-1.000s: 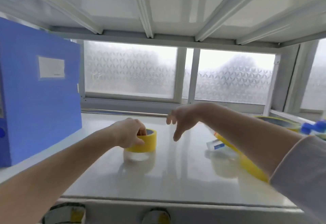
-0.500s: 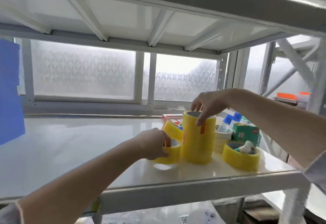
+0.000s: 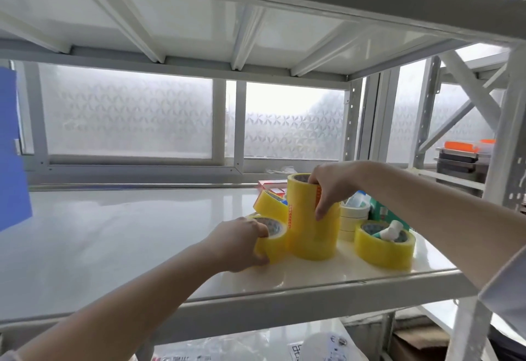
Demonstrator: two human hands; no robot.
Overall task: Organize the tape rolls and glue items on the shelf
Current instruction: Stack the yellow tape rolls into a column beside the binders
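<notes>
On the white shelf (image 3: 122,235), toward its right end, I log the following.

Item one: a low yellow tape roll (image 3: 273,242), lying flat near the front edge. My left hand (image 3: 242,244) grips it, fingers curled over the top rim into the core, thumb pressed against the outer wall low down.

Item two: a tall stack of yellow tape rolls (image 3: 311,227), upright, touching the low roll on its right side. My right hand (image 3: 331,187) holds the stack at the top, fingers hooked down into the core, thumb stretched down the outside face.

Item three: a tilted yellow roll (image 3: 270,204), leaning behind the low roll and against the left side of the stack.

Item four: a stack of white tape rolls (image 3: 351,221), just to the right of the yellow stack and partly hidden by it.

Item five: a wide yellow roll (image 3: 384,249), flat, at the right front corner of the shelf, standing apart from the tall stack. A white-capped glue bottle (image 3: 390,232) lies inside its core.

Item six: a blue-capped bottle (image 3: 358,198) behind the white rolls, next to a green box (image 3: 384,212); I cannot read the labels.

Item seven: a red and white box (image 3: 271,185) at the back, behind the tilted roll.

Item eight: a blue folder (image 3: 12,150) at the far left edge of view, well apart from the tape group.

Item nine: a frosted window (image 3: 128,116) behind the shelf.
</notes>
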